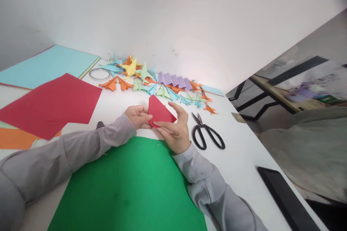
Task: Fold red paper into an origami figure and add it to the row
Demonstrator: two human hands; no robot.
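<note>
Between my two hands is a small folded piece of red paper (159,111), raised above the table with one point facing up. My left hand (137,116) pinches its left edge, thumb in front. At the lower right, my right hand (177,128) grips the paper's bottom edge with the thumb, while its index finger is lifted and curved away. Below both hands lies a large green sheet (127,184). Black-handled scissors (207,131) rest just right of my right hand, blades partly apart and pointing away.
Several folded paper figures (130,68) in orange, blue, green and yellow line the wall, with a purple pleated strip (175,80) among them. A tape roll (99,74), red sheets (56,104) and blue sheets (51,65) lie left. A black tablet-like device (287,198) sits near the right edge.
</note>
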